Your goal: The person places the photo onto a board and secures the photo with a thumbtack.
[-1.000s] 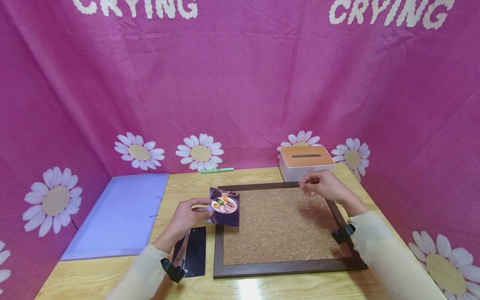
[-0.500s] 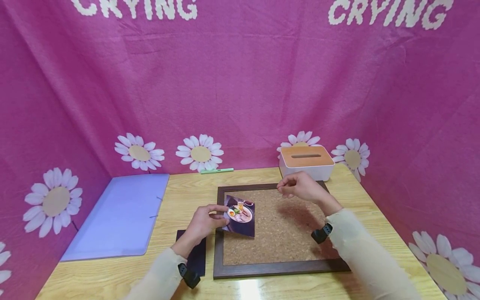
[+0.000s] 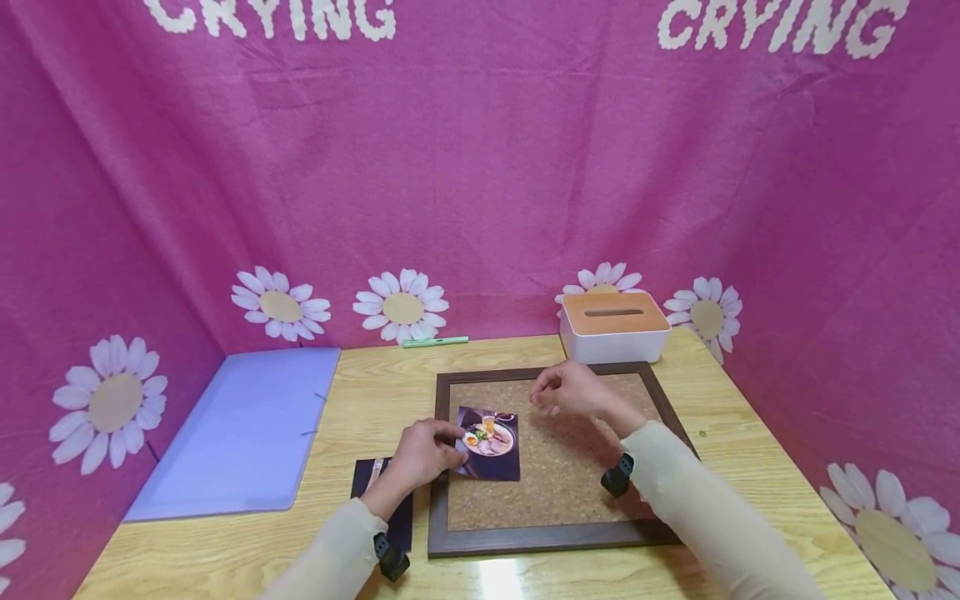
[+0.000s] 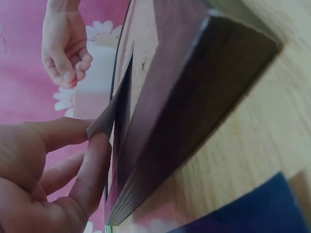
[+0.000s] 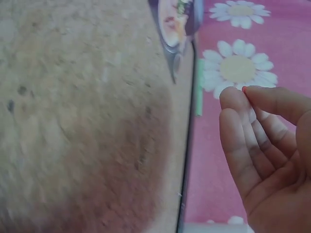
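Note:
My left hand [image 3: 426, 454] pinches the left edge of a square photo [image 3: 491, 458] of a ramen bowl between thumb and fingers. The photo lies over the left part of a cork board [image 3: 555, 504] with a dark brown frame; in the left wrist view the held edge of the photo [image 4: 108, 119] is raised above the frame. Over the board's upper middle, right of the photo, is my right hand [image 3: 573, 390]. Its thumb and index finger pinch a tiny red thing [image 5: 244, 89], mostly hidden by the fingertips.
Beneath my left forearm lies another dark photo [image 3: 402, 521], partly covered. A translucent blue folder [image 3: 232, 433] is at the left. Behind the board are a green pen [image 3: 435, 342] and a white tissue box [image 3: 615, 343] with an orange-brown lid. A small green bit [image 3: 702, 432] lies at right.
My left hand has carried the photo rightward and down onto the cork board. My right hand has moved left and slightly down toward the photo.

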Action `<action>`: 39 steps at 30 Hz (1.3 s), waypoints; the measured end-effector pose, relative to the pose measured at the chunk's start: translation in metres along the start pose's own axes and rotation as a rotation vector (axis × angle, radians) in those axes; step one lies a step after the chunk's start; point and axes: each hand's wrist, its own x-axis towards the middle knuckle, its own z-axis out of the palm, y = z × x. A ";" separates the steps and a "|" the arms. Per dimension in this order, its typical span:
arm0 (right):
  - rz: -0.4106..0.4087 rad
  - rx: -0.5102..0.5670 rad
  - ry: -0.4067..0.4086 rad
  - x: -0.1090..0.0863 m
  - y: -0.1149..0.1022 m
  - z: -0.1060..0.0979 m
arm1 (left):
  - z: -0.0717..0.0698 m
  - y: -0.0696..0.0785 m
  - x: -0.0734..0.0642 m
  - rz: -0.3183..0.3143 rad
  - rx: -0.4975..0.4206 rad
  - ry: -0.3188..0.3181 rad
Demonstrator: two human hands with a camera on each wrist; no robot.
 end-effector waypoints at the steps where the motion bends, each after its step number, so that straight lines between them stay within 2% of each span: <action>1: 0.014 0.008 -0.006 0.002 0.001 0.003 | 0.001 0.000 0.000 0.006 0.023 0.002; 8: 0.042 -0.028 -0.059 0.014 0.006 0.024 | 0.006 0.005 0.000 0.020 0.134 0.010; 15: 0.084 -0.064 -0.107 0.026 -0.001 0.038 | 0.008 0.010 -0.002 0.022 0.220 0.028; 21: 0.063 -0.074 -0.131 0.035 -0.005 0.050 | 0.009 0.010 -0.003 0.028 0.254 0.026; 30: 0.035 -0.201 -0.114 0.043 -0.006 0.060 | 0.008 0.009 -0.003 0.072 0.291 0.030; 34: 0.043 -0.197 -0.117 0.044 -0.007 0.062 | 0.008 0.008 -0.003 0.105 0.311 0.031; 39: 0.081 -0.191 -0.104 0.044 -0.007 0.064 | 0.007 0.008 -0.004 0.105 0.309 0.017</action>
